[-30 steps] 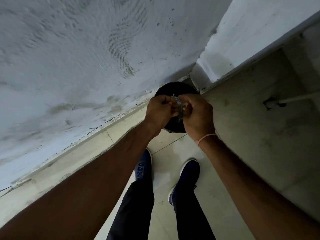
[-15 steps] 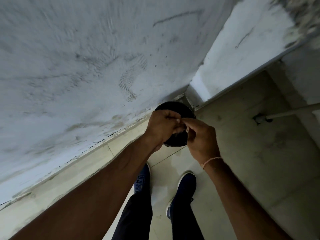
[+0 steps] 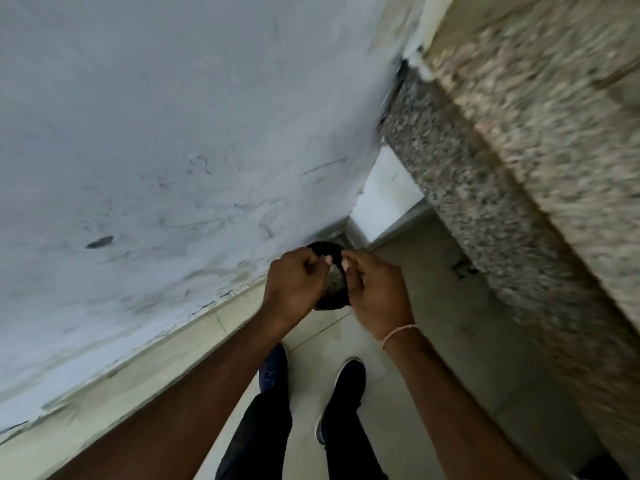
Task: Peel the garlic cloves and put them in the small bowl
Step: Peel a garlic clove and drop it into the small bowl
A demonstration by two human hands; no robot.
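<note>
My left hand (image 3: 294, 285) and my right hand (image 3: 375, 292) meet in front of me, fingers curled. Between them they hold a small greyish object (image 3: 334, 279). It is blurred, and I cannot tell whether it is the small bowl, a garlic clove or skins. Directly below the hands a round black container (image 3: 329, 304) stands on the floor against the wall. The hands hide most of it, and its contents are not visible.
A stained white wall (image 3: 173, 150) fills the left side. The speckled stone edge of a counter (image 3: 485, 202) runs down the right. Below are a pale tiled floor (image 3: 450, 341) and my two dark shoes (image 3: 343, 393).
The view has swung so that the stone counter edge now shows on the right. Both hands stay together over the black container, still holding the small object.
</note>
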